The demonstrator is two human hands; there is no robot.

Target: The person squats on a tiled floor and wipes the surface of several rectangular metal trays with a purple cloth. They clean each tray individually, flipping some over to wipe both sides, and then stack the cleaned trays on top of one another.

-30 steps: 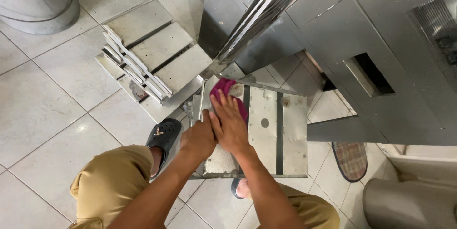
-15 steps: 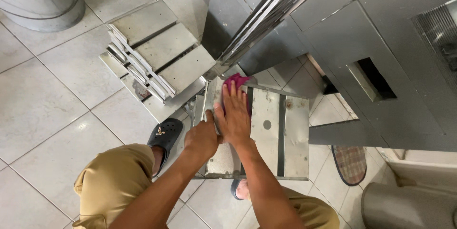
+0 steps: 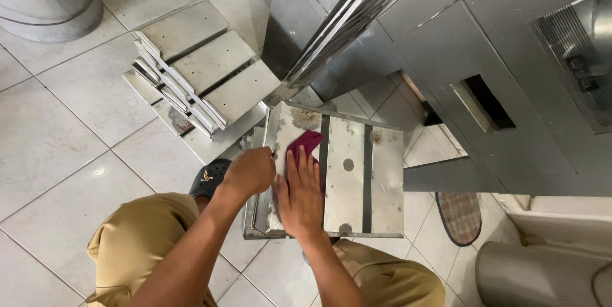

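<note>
A steel slotted panel (image 3: 382, 186) rests across my knees above the tiled floor. My left hand (image 3: 250, 172) grips its left edge with closed fingers. My right hand (image 3: 299, 193) lies flat on the panel's left strip, pressing a magenta cloth (image 3: 307, 142) that sticks out past my fingertips. The metal around the cloth is stained with brown spots.
A stack of similar steel panels (image 3: 191, 77) lies on the floor to the upper left. A large steel appliance (image 3: 484, 71) stands at right, with a steel bin (image 3: 51, 1) at top left. A woven mat (image 3: 460, 216) lies to the right of the panel. My dark shoe (image 3: 210, 178) shows.
My right hand and the cloth have slid back toward me along the left strip. The view has shifted slightly; my left hand keeps its grip on the edge.
</note>
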